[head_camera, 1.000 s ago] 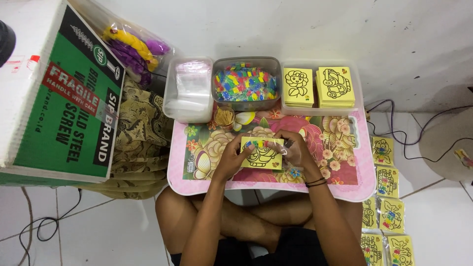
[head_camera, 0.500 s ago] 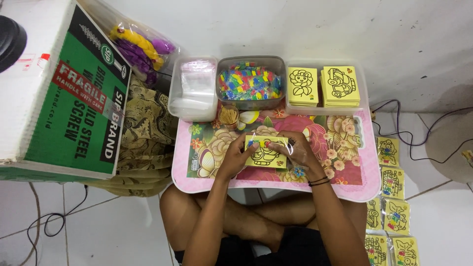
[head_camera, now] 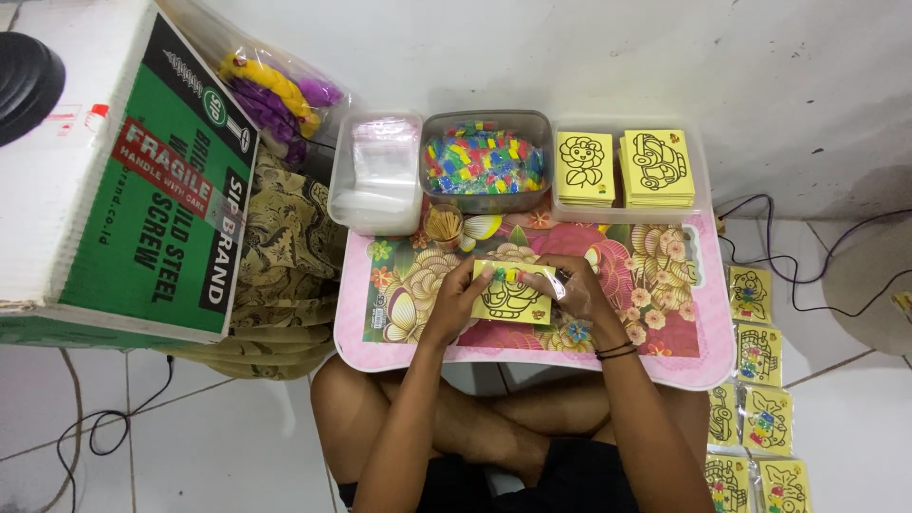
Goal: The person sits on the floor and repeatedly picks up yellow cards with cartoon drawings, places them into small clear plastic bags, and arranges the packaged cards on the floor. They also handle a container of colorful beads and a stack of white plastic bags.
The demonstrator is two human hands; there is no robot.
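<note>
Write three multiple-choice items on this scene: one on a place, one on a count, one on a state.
1. Where is the box of coloured pieces?
A. between the clear tub and the card stacks
B. on the floor
C. on the cardboard carton

2. How many stacks of yellow cards stand at the table's far edge?
A. one
B. two
C. four

3. How is the yellow card held?
A. lying untouched
B. by one hand
C. by left hand and right hand

Key: 1 A, it sits between them. 2 B, two side by side. 3 C, both hands hold it.
</note>
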